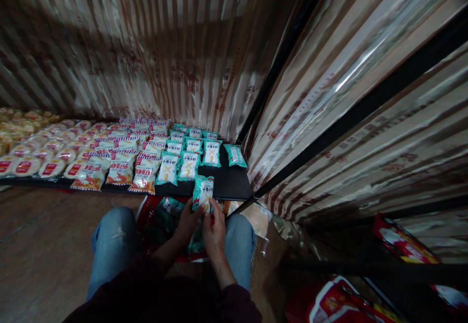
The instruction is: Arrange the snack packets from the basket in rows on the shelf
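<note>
A small teal snack packet (203,192) stands upright at the front edge of the low black shelf (230,184), held from below by both hands. My left hand (188,223) grips its lower left side. My right hand (214,229) pinches its lower right corner. Rows of the same teal packets (188,154) lie on the shelf just behind it. One teal packet (235,155) lies apart at the right end. I crouch, blue-jeaned knees either side of my hands.
Red-and-white striped snack bags (120,167) and round yellow packets (44,152) fill the shelf to the left. A red bag with more packets (161,215) sits between my knees. Striped foil walls rise behind and right. Red bags (340,303) lie at lower right.
</note>
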Tool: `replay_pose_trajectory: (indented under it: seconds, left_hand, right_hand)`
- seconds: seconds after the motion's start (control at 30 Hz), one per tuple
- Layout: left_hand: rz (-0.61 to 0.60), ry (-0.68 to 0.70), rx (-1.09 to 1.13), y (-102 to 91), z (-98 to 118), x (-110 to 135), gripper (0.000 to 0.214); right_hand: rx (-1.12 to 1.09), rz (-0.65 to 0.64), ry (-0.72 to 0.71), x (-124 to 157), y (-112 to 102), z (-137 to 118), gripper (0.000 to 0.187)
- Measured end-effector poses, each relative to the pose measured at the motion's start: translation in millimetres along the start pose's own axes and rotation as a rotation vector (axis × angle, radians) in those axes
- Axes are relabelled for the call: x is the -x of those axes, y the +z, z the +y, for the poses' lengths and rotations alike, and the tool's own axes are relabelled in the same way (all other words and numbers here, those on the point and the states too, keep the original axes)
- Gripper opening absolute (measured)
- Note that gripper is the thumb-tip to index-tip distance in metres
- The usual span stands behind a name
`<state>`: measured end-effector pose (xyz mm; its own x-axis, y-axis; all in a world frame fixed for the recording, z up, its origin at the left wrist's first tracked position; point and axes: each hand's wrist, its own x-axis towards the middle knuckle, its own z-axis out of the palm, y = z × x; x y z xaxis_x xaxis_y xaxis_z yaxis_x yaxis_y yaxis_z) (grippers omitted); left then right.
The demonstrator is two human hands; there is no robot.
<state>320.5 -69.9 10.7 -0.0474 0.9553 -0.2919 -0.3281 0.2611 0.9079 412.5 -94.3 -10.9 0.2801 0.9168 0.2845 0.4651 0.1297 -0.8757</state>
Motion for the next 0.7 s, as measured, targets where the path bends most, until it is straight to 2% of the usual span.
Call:
replay_pose_trajectory:
  seconds: [0.17,0.3,0.4,0.53,0.7]
  left_hand:
    - [0.018,-0.067,0.105,-3.8,-0.2,-1.4,0.057]
    - [-0.054,-0.065,0.125,-5.9,-3.0,-4.5,0.050]
    - [-0.093,-0.053,0.143,-5.8,-4.2,-7.2,0.048]
    - [-0.080,-0.087,0.127,-3.5,-2.8,-8.4,0.051]
    - [-0.075,-0.131,0.245,3.3,-0.1,-8.5,0.052]
  right_hand:
    - [-0.155,0.015,0.161,-4.9,-3.2,4.4,0.049]
    - [-0.270,0.008,0.282,-7.3,-5.6,11.6,0.057]
    - [-0.296,0.009,0.319,-8.0,-7.6,18.2,0.056]
    - [-0.288,0.012,0.357,-11.1,-11.3,24.4,0.056]
    - [-0.334,-0.057,0.400,-14.2,-14.1,27.2,0.054]
